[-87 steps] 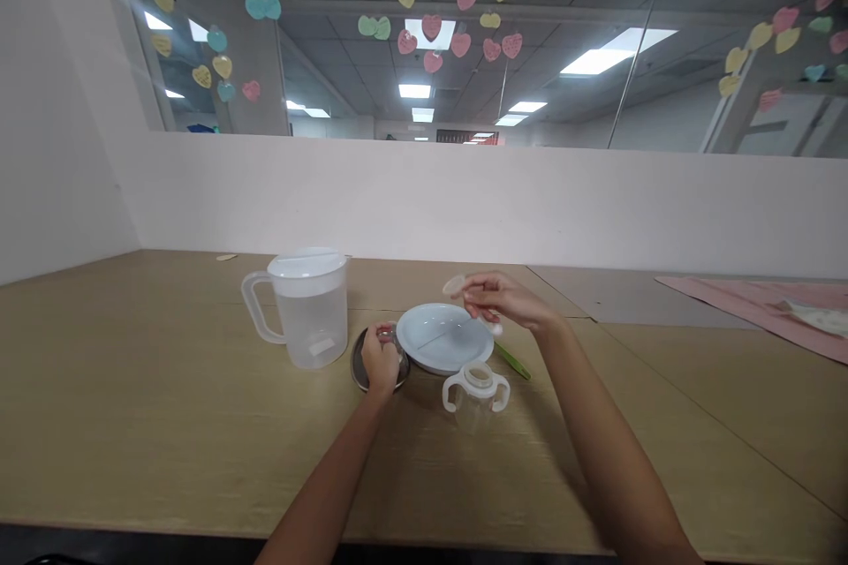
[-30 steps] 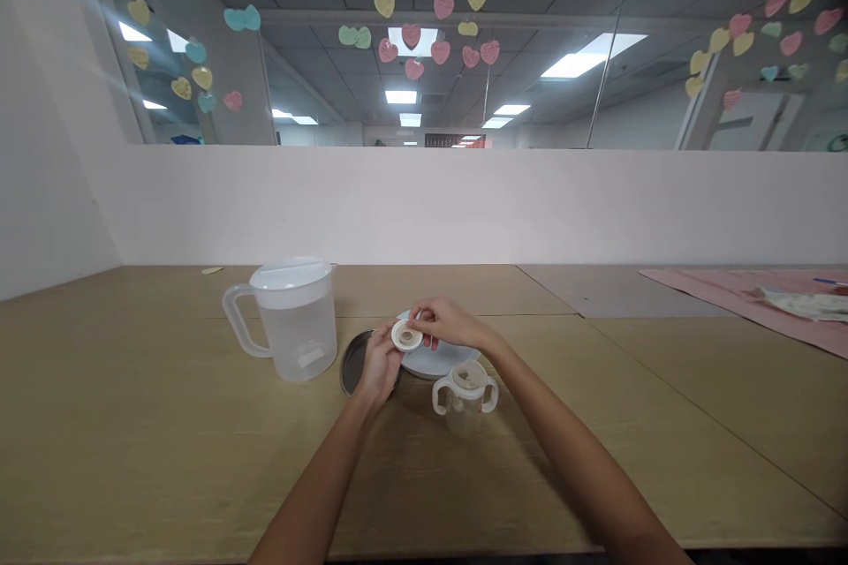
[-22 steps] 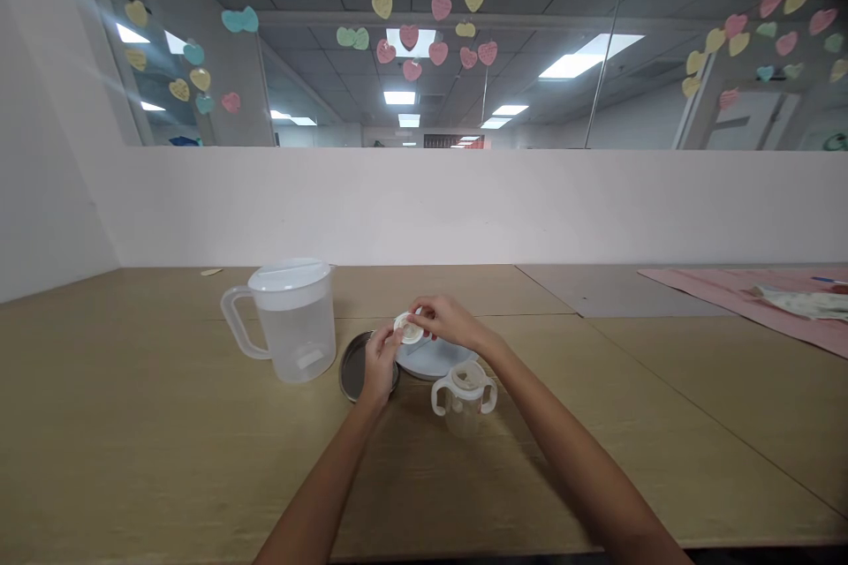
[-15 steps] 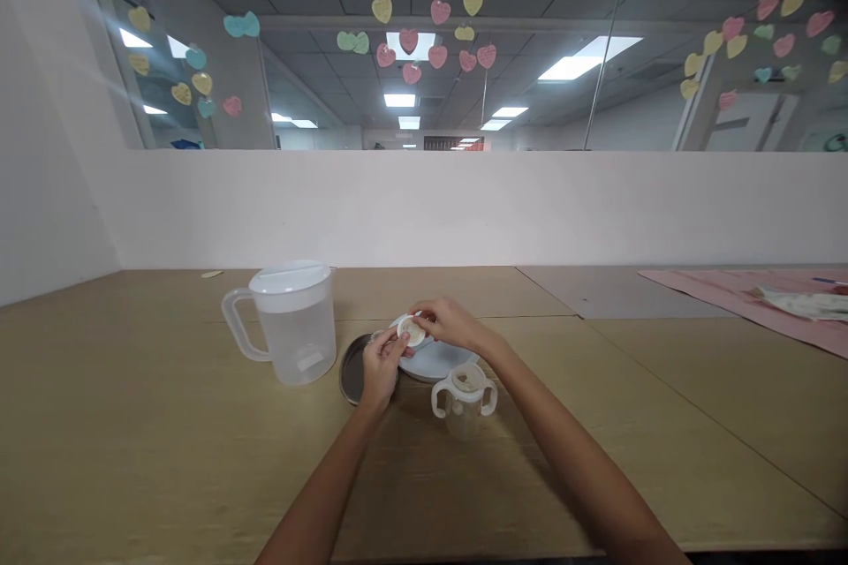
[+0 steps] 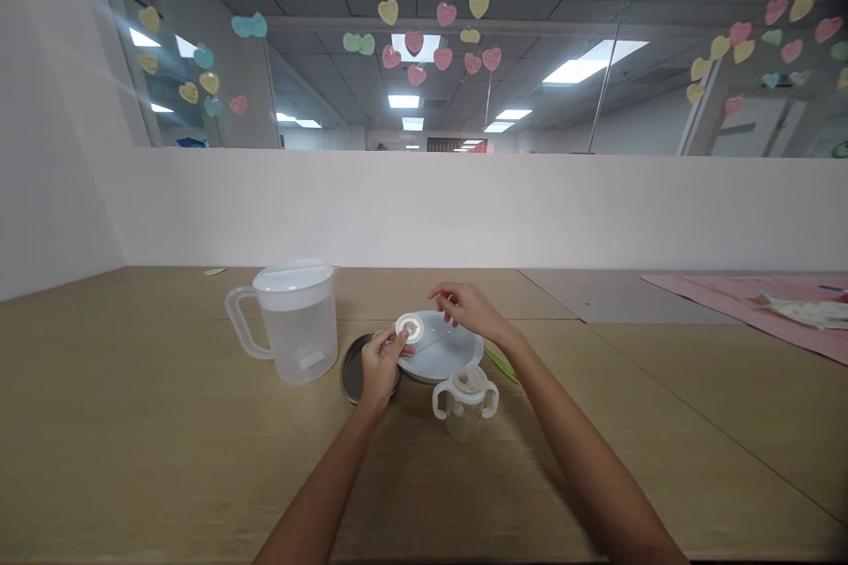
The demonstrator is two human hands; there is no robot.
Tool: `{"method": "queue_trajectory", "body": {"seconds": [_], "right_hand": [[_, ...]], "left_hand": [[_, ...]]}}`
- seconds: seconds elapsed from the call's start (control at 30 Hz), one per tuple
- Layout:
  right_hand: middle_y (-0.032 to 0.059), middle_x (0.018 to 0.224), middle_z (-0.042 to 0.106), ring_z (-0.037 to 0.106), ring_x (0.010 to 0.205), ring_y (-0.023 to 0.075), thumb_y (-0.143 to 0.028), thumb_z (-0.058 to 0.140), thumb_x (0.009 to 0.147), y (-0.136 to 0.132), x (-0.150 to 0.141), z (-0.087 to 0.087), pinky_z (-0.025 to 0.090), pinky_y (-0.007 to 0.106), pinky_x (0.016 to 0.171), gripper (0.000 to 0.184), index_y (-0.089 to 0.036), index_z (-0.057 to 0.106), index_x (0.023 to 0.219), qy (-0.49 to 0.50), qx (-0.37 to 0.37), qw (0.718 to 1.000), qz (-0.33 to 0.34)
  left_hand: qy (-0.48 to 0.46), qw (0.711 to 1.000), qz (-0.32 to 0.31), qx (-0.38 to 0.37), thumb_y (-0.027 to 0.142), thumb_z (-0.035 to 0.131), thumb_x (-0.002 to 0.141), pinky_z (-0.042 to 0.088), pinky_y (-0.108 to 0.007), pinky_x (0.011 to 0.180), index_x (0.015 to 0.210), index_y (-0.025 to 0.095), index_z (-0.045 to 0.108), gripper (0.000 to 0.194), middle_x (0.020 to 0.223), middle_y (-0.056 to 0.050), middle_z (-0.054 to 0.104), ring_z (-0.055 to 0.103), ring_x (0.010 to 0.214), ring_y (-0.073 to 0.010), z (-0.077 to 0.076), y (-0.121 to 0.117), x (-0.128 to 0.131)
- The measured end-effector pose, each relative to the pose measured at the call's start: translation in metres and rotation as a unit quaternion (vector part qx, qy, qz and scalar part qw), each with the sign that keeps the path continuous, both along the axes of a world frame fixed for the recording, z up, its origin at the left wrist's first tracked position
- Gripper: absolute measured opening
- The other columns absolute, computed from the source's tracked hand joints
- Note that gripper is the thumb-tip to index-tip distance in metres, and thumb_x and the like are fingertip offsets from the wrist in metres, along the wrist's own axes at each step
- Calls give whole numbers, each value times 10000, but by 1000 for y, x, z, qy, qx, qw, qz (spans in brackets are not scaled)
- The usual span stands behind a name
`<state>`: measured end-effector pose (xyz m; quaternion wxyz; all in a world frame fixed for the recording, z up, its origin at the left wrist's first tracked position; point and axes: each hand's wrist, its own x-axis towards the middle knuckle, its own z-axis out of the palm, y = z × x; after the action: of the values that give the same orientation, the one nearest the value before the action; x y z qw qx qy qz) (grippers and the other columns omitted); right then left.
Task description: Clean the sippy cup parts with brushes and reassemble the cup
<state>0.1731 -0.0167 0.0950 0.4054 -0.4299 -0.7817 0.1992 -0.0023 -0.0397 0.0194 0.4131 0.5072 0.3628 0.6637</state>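
Note:
My left hand (image 5: 380,364) holds a small round white lid (image 5: 409,328) by its edge, just above the near-left rim of a pale blue divided plate (image 5: 457,357). My right hand (image 5: 467,311) hovers over the plate's far side, fingers loosely curled and apart from the lid, holding nothing that I can see. A clear two-handled baby cup (image 5: 465,398) stands on the table in front of the plate. A dark round metal lid (image 5: 352,364) lies under my left hand.
A translucent water pitcher (image 5: 291,320) with a white lid stands to the left on the wooden table (image 5: 132,424). A green utensil (image 5: 502,364) lies right of the plate. A pink cloth (image 5: 761,305) covers the far right. A white partition wall runs behind.
Both hands were on the small white lid; my right hand has let go and drawn back to the right over the plate. My left hand keeps the lid.

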Motion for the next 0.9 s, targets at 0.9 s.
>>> {"method": "queue_trajectory", "body": {"seconds": [0.9], "right_hand": [[-17,636,580,515,504,72,-117,554,690,-5,-25,-14,410,158,453,171,-114,660,825,-56,-87,994,42]], "left_hand": [[-141,968,-197,-65,443,681,686,534,-296,597,963,107,600,443,728,-66,672,667,605,-196,-18,18,2]]}}
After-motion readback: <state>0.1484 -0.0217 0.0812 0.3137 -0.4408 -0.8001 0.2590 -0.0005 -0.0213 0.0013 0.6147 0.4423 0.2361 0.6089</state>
